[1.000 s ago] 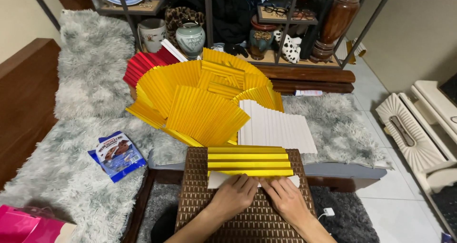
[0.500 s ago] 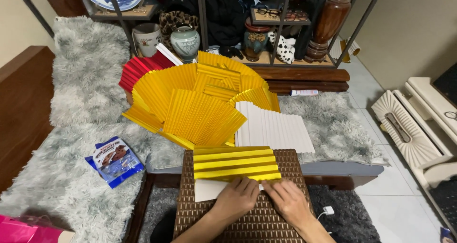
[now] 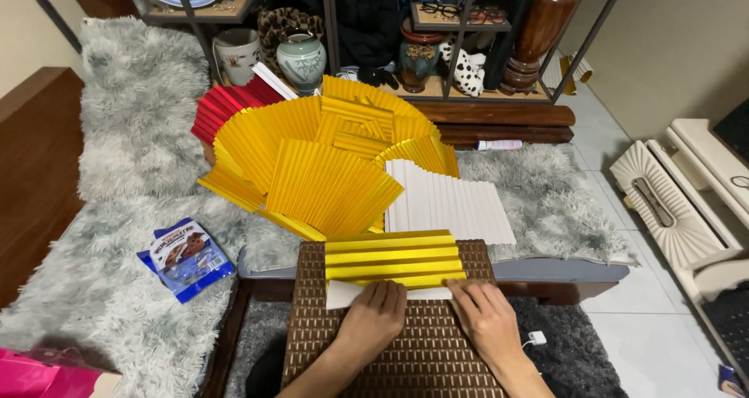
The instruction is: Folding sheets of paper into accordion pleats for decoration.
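Note:
A gold sheet of paper (image 3: 392,258), folded into accordion pleats, lies on a brown woven stool top (image 3: 390,351); its white underside shows at the near edge. My left hand (image 3: 376,318) presses flat on that white edge, fingers pointing away. Beside it on the right, my right hand (image 3: 485,318) pinches the same edge. Behind the sheet, a big heap of pleated gold fans (image 3: 320,164) rests on the grey shaggy rug (image 3: 117,211), with a white pleated sheet (image 3: 452,203) to its right and red pleated sheets (image 3: 226,105) at its back left.
A blue snack packet (image 3: 187,256) lies on the rug at left. A shelf with vases (image 3: 302,58), a mug (image 3: 237,53) and a spotted figurine (image 3: 468,74) stands behind. A cream plastic stool (image 3: 679,211) is at right, a pink bag (image 3: 43,374) at lower left.
The white near edge of the gold sheet has come further out from under the pleats, and both hands have shifted slightly along it while folding.

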